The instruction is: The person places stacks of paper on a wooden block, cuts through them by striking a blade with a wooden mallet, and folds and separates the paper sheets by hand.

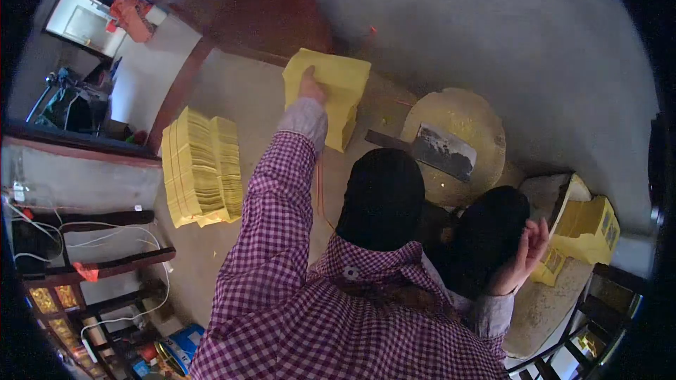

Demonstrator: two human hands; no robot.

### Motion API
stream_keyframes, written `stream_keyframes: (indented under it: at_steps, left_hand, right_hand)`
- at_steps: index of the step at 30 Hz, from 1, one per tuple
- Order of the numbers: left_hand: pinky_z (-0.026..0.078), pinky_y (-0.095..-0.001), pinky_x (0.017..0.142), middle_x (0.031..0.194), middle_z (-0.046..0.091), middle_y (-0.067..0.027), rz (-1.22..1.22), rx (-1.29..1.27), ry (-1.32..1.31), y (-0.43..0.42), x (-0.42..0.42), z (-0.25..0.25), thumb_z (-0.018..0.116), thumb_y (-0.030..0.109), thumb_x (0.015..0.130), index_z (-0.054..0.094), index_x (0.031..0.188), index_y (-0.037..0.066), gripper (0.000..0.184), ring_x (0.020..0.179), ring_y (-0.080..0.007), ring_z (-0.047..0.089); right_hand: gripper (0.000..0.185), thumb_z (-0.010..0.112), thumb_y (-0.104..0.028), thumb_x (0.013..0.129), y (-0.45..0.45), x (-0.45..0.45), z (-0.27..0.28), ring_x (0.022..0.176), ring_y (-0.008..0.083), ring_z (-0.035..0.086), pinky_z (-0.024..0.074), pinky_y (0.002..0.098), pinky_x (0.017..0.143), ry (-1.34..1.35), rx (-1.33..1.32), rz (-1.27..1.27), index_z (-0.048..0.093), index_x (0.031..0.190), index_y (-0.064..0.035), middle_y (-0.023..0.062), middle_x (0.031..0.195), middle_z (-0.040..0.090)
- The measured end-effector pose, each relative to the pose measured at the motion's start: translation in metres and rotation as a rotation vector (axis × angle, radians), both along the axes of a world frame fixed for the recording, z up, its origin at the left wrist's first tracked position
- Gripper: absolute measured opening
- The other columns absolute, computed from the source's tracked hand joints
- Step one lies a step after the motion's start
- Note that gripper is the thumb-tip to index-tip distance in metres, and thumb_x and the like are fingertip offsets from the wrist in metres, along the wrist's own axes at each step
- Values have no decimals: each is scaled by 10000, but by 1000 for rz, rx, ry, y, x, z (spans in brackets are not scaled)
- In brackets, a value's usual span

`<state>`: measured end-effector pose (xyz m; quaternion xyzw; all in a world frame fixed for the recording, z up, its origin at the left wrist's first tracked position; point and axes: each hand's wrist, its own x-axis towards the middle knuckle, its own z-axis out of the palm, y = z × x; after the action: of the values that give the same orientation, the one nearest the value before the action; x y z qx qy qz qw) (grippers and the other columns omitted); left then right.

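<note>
My left hand (312,87) reaches forward and rests on top of a stack of yellow paper (345,84), one finger stretched out along the top sheet. Nothing appears gripped in it, though part of the hand is hard to make out. My right hand (524,257) is raised beside my right knee, its fingers apart and holding nothing. Ahead of my knees, a cleaver (443,151) with a dark, stained blade lies across a round chopping block (486,123). On the floor to the left stands a long bundle of yellow paper (201,165) tied with thin strings.
Near my right hand, an open yellow box (595,222) sits on a pale worn surface (546,302). A dark wooden rack (98,267) with white cables is at the left. A blue tin (184,345) stands lower left. A grey wall (493,28) rises at the right.
</note>
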<state>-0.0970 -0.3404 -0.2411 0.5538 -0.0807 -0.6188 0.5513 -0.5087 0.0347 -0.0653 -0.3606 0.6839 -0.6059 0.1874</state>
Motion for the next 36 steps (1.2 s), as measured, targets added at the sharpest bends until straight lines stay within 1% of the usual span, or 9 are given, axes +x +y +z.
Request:
stream_keyframes:
  at_steps: [2, 4, 10, 14, 17, 19, 27, 31, 36]
  left_hand:
    - [384, -511, 899, 1152, 561, -105, 19, -215, 158, -19, 16, -40, 457, 414, 834, 509, 1154, 58, 482, 1042, -326, 521]
    - [390, -348, 938, 1232, 499, -120, -60, -301, -56, -12, 13, -46, 427, 250, 889, 390, 1281, 98, 422, 1074, -252, 509]
    - [407, -398, 915, 1116, 577, -111, 11, -297, 251, 11, -24, 17, 482, 346, 843, 537, 1126, 36, 423, 1024, -266, 530]
    - [404, -422, 914, 1134, 572, -106, 25, -225, 213, 24, -33, 31, 512, 388, 816, 542, 1128, 48, 462, 1026, -274, 531]
    - [393, -428, 926, 1148, 568, -112, -54, -393, -13, 26, -33, 30, 522, 390, 811, 553, 1120, 55, 457, 1026, -277, 532]
    - [380, -363, 961, 1130, 561, -121, 3, -261, 359, 11, -29, 28, 555, 300, 819, 522, 1138, 74, 393, 1053, -304, 510]
    - [400, -402, 922, 1119, 576, -106, -84, -323, 183, -2, -22, -9, 525, 341, 828, 535, 1128, 46, 421, 1039, -284, 524]
    - [415, -389, 899, 1115, 569, -114, 8, -247, 146, 23, -41, 46, 487, 339, 846, 512, 1144, 37, 425, 1012, -273, 534]
    - [391, -418, 920, 1165, 532, -111, -27, -429, 198, 31, -13, 46, 488, 327, 838, 474, 1203, 62, 451, 1058, -287, 502]
  right_hand:
    - [377, 484, -68, 868, 0, 2, 2, 996, 168, 481, 344, 293, 926, -32, -17, -7, 420, 1228, 25, 88, 1060, 533]
    - [387, 486, -64, 866, 1, -1, 1, 985, 164, 483, 347, 290, 921, -66, -28, -13, 412, 1237, 20, 85, 1050, 535]
    - [391, 502, -48, 858, -3, 3, 1, 925, 144, 489, 355, 270, 895, -119, -64, 1, 413, 1235, 11, 58, 998, 542]
    - [367, 495, -44, 861, -7, 7, 2, 919, 139, 488, 354, 271, 892, -90, -38, 19, 426, 1218, 6, 50, 981, 544]
    - [351, 492, -39, 862, -6, 7, 3, 917, 140, 487, 354, 271, 891, -87, -40, 25, 434, 1205, 5, 50, 973, 544]
    - [344, 490, -37, 862, -6, 7, 3, 917, 141, 487, 353, 270, 890, -98, -43, 23, 437, 1199, 6, 50, 971, 544]
    - [290, 494, -40, 860, -6, 8, 1, 925, 144, 482, 341, 279, 900, -45, -24, 26, 466, 1145, 10, 55, 965, 543]
    - [266, 494, -36, 859, -5, 6, 2, 938, 144, 482, 339, 277, 907, -63, 6, 19, 479, 1120, 12, 54, 968, 544]
    - [242, 495, -36, 858, -4, 5, -1, 931, 146, 491, 343, 273, 900, -51, -2, 15, 493, 1096, 9, 52, 965, 543]
